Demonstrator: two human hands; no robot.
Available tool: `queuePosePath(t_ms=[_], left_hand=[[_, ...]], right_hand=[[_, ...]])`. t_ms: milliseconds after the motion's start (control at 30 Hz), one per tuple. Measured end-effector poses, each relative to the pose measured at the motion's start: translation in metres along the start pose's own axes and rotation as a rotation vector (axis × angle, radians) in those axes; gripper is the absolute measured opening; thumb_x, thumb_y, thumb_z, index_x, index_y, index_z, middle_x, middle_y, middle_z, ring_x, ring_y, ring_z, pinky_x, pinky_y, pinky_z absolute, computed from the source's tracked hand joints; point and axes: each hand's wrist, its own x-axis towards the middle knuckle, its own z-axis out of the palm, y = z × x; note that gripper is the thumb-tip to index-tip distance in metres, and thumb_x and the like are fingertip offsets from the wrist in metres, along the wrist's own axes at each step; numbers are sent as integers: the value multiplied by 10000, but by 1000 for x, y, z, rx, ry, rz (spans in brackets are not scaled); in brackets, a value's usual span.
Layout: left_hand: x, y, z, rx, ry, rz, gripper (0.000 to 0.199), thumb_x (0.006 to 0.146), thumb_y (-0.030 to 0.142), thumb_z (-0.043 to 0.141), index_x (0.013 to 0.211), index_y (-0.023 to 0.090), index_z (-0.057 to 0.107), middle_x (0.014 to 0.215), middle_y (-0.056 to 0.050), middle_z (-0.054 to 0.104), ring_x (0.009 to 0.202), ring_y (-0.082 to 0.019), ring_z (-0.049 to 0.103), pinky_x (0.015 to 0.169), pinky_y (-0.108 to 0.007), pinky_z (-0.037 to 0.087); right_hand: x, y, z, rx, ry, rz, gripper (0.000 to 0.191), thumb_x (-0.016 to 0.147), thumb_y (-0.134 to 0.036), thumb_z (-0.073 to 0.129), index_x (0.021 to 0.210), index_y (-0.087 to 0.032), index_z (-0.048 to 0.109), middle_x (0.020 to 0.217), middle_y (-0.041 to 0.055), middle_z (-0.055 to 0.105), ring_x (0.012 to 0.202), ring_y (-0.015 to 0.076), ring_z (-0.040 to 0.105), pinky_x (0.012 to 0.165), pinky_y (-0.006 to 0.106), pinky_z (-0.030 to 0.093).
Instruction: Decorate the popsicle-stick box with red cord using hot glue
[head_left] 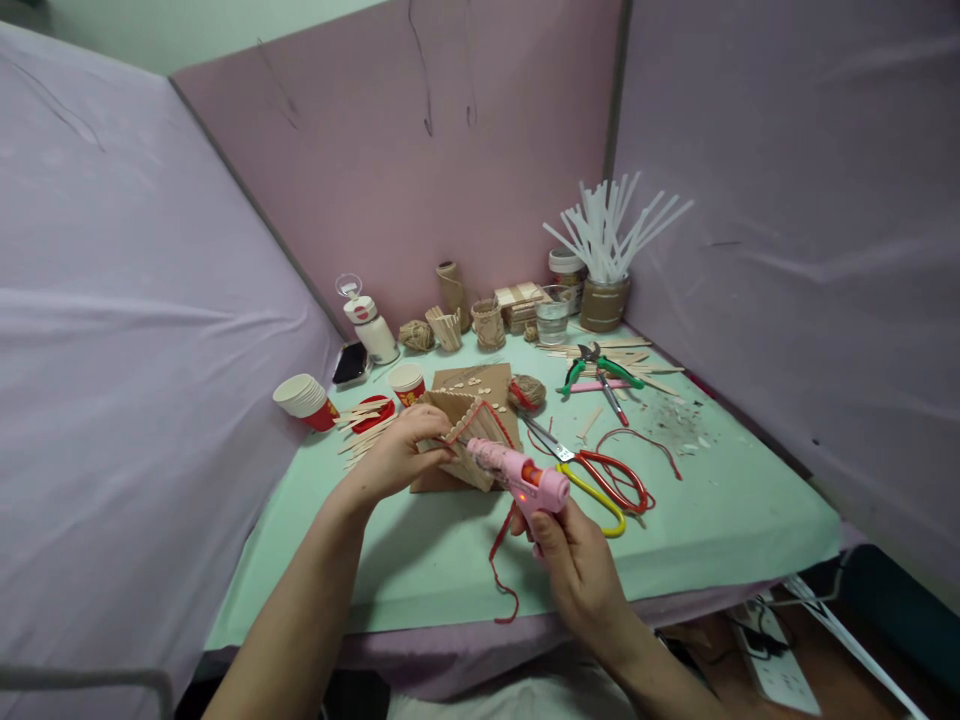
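Observation:
A pink glue gun (517,474) with a small orange light is gripped in my right hand (581,565), its nozzle end at the near edge of a wooden stick box (480,470). My left hand (405,450) pinches the left side of that box, which is tilted over a brown cardboard sheet (480,380). Red yarn (499,415) runs along the box's rim, and a loose red strand (502,580) trails down over the front of the table. The nozzle's exact contact point is too small to make out.
Scissors (600,475) with red and yellow handles lie to the right, behind them green-handled pliers (600,370). Paper cups (306,400) and loose sticks (367,425) are at the left. Along the back stand a white bottle (373,330), a glass of water (553,318) and a jar of glue sticks (604,300).

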Motion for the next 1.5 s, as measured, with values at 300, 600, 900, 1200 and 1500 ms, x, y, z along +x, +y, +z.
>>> queuePosePath(t_ms=[300, 600, 900, 1200, 1500], left_hand=[[1, 5, 1, 39, 0, -13, 83, 851, 205, 620, 792, 161, 658, 842, -60, 653, 885, -200, 570, 826, -332, 448], [-1, 6, 3, 189, 9, 22, 105, 876, 201, 602, 792, 184, 662, 856, -40, 615, 917, -190, 541, 914, -371, 402], [9, 10, 21, 380, -97, 9, 108, 879, 240, 597, 787, 203, 640, 845, -10, 648, 926, -186, 562, 1011, -422, 322], [13, 15, 25, 431, -132, 15, 137, 899, 253, 576, 799, 194, 649, 837, -20, 674, 894, -185, 579, 994, -405, 314], [14, 18, 27, 421, -134, 2, 129, 892, 219, 581, 784, 184, 643, 804, -18, 677, 863, -178, 591, 964, -393, 316]], right_hand=[[0, -14, -13, 261, -81, 164, 463, 962, -548, 388, 811, -168, 606, 646, 0, 536, 514, 101, 447, 451, 209, 352], [27, 17, -98, -674, 561, -24, 472, 936, -544, 420, 1143, -156, 593, 1020, 149, 672, 874, 269, 609, 748, 376, 474], [32, 59, -138, -1399, 401, 158, 396, 910, -408, 504, 1056, -69, 647, 976, 245, 652, 906, 380, 563, 722, 470, 444], [61, 15, -40, -686, 120, -294, 367, 907, -254, 527, 1261, -172, 476, 1187, 168, 580, 1134, 297, 546, 944, 459, 472], [83, 18, -3, -665, 61, -173, 166, 914, -130, 464, 1023, -157, 586, 957, 111, 661, 885, 235, 630, 790, 357, 500]])
